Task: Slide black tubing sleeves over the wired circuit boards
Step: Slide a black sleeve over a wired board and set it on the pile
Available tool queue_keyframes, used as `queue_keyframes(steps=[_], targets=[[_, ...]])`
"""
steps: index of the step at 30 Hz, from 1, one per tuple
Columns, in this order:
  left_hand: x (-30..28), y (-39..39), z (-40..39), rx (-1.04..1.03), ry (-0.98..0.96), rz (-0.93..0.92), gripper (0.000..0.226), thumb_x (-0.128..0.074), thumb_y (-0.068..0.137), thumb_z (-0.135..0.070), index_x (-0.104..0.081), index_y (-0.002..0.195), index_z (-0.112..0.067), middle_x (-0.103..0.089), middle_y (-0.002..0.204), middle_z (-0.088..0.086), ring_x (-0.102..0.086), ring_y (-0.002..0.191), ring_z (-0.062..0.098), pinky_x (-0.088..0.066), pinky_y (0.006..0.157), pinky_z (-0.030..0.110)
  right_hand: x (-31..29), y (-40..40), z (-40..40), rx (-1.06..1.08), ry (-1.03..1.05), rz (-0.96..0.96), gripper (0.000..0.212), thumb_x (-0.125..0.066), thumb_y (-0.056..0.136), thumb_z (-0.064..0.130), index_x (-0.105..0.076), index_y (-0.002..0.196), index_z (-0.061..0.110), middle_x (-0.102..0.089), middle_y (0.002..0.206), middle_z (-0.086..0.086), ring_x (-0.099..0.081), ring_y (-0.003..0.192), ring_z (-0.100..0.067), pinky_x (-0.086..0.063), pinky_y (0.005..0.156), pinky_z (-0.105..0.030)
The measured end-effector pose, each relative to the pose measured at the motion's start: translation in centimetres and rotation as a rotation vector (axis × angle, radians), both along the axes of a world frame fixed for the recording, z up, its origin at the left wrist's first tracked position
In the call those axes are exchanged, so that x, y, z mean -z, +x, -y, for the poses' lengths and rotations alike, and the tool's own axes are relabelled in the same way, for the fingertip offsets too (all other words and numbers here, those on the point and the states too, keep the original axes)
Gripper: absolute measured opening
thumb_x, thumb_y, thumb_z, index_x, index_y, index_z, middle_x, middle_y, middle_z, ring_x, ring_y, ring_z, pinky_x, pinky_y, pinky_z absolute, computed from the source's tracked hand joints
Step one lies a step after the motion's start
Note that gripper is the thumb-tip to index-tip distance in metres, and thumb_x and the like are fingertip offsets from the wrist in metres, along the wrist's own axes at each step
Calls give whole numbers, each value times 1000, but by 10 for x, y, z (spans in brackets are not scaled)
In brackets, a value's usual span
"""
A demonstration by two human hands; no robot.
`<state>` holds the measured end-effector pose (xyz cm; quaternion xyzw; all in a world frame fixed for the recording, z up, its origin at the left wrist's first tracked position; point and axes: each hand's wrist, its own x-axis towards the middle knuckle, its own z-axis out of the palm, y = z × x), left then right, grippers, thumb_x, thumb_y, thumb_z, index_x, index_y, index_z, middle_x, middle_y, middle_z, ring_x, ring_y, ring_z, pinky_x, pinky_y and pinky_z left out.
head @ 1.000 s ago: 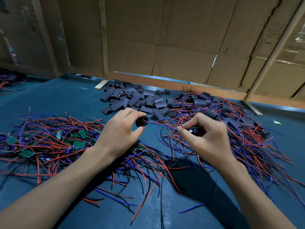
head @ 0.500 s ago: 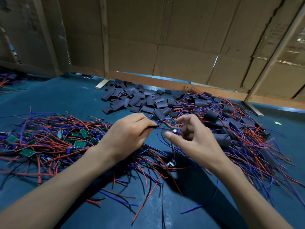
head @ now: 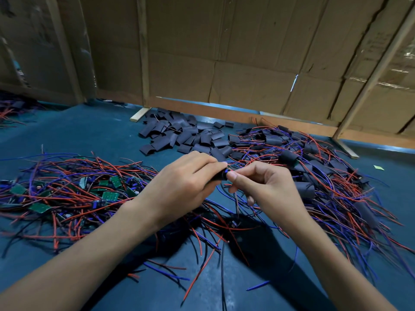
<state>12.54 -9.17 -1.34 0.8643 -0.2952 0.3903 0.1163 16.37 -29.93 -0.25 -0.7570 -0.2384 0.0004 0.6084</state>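
I saw one blue table [head: 94,135] backed by cardboard walls [head: 247,63]. Three heaps lay on it: bare boards [head: 107,195] with red and blue wires [head: 67,176] at left, loose black sleeves [head: 179,135] too many to count at the far middle, and sleeved boards [head: 303,189] with their wires at right. A fourth tangle of wires showed at the far left edge [head: 9,108].

Both hands met above the table's middle, between the heaps. My left hand [head: 179,187] had its fingers curled close together, thumb and forefinger pinching one sleeve [head: 221,176]. My right hand [head: 269,187] pinched the sleeve's near end with thumb [head: 232,175] and forefinger, its other fingers curled loosely and apart.

The sleeve looked short, dark and rounded, mostly hidden by fingers. Blue and red wires trailed from it. I could not tell whether a board sat inside.
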Motion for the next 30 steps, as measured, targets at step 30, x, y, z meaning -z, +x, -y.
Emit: queue_keyframes(steps=[30], targets=[[19, 24, -23, -485, -25, -618, 50, -49, 103, -35, -43, 149, -16, -51, 140, 9, -47, 127, 30, -39, 108, 43, -6, 46, 78, 823, -646, 278, 27, -61, 81, 5, -76, 101, 15, -74, 103, -16, -61, 100, -40, -46, 87, -42]])
